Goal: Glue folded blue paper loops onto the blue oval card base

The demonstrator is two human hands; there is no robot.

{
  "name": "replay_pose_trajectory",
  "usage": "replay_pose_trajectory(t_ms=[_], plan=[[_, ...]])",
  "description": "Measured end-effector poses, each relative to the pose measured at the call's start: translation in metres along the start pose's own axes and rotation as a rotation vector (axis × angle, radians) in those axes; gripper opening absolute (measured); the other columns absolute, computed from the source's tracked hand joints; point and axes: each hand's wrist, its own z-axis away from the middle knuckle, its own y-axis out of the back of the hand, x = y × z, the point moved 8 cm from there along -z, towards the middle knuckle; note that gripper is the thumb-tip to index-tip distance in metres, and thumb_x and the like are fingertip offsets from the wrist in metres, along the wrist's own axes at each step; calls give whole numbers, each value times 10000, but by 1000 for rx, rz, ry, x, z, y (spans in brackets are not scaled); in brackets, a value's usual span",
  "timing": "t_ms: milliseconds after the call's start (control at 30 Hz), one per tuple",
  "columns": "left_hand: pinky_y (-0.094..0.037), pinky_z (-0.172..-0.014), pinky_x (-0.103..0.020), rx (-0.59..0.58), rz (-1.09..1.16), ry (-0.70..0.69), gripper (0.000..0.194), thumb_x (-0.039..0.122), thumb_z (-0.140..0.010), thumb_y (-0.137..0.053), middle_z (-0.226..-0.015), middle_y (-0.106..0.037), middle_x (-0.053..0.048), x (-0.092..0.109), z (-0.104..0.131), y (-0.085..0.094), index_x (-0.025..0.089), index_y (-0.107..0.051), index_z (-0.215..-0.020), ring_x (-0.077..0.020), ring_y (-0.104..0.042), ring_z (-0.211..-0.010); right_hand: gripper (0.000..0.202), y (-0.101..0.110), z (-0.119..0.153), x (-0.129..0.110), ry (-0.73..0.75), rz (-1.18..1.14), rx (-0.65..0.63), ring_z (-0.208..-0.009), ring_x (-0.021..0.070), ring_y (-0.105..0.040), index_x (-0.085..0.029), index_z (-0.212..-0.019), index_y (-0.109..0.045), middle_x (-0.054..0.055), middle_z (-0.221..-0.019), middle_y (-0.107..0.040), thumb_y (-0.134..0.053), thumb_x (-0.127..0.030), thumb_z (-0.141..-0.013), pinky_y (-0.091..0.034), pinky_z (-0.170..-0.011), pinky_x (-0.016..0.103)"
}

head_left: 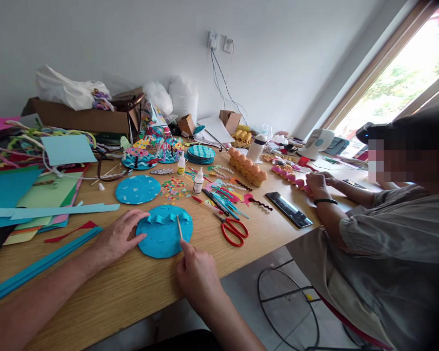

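Observation:
A round blue disc [161, 241] lies flat near the table's front edge, with a wavy blue paper strip [159, 217] standing along its upper part. My left hand [122, 231] rests at the disc's left edge, thumb and fingers apart. In my right hand [199, 268] is a thin wooden stick [179, 227]; its far tip reaches the wavy strip. Another blue disc [138, 189] with pale paper scraps lies just behind. Two small glue bottles [198, 181] stand beyond, beside scattered colored confetti [173, 189]. Red-handled scissors [234, 231] lie right of my right hand.
Colored paper sheets [47, 187] and blue strips [47, 263] cover the left side. Behind stand finished-looking fish decorations [137, 153], stacked blue discs [201, 154] and an orange egg carton [247, 166]. A phone [288, 209] lies near a co-worker's hands [318, 183] at right.

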Motion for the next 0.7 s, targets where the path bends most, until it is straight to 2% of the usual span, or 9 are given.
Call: replay_pose_trajectory(t_ms=[167, 267, 367, 467, 600, 700], plan=[[-526, -724, -327, -8, -15, -2, 483, 540, -817, -424, -1209, -507, -84, -2, -1, -1, 247, -498, -1194, -230, -582, -909, 511, 11, 14, 6, 97, -146, 112, -754, 173, -662, -160, -1252, -530, 70, -875, -709, -447, -101, -752, -438, -655, 221], [-522, -727, -328, -10, -15, -4, 462, 514, -824, -425, -1212, -502, -85, 1, 0, 0, 252, -493, -1198, -236, -578, -928, 501, 25, 17, 29, 14, -87, 157, -748, 179, -660, -129, -1260, -516, 80, -860, -705, -436, -98, -766, -437, -658, 230], [-519, -727, -328, -1, 4, 3, 445, 490, -825, -429, -1224, -491, -87, 7, 1, 2, 247, -497, -1191, -237, -578, -933, 441, 37, 11, 53, -102, 61, 97, -793, 203, -661, -124, -1220, -541, 97, -871, -706, -421, -108, -796, -431, -662, 250], [-517, -702, -312, 3, 54, 14, 399, 447, -836, -418, -1209, -497, -83, 14, -1, 8, 246, -503, -1170, -205, -587, -861, 382, 45, 4, 68, -135, 173, 49, -840, 201, -654, -160, -1175, -566, 96, -908, -704, -400, -127, -832, -421, -665, 251], [-505, -641, -272, -30, 80, 4, 354, 392, -831, -396, -1113, -559, -81, 21, -9, 25, 218, -522, -1112, -166, -584, -736, 341, 48, -3, 74, -120, 235, 2, -886, 190, -643, -170, -1141, -570, 98, -989, -683, -392, -132, -853, -420, -683, 249], [-473, -648, -264, -33, -10, 32, 313, 370, -832, -357, -1008, -616, -70, 18, -15, 52, 203, -565, -996, -167, -585, -719, 305, 47, -8, 73, -104, 273, -21, -894, 202, -640, -166, -1084, -591, 104, -1039, -656, -388, -138, -859, -427, -665, 261]])
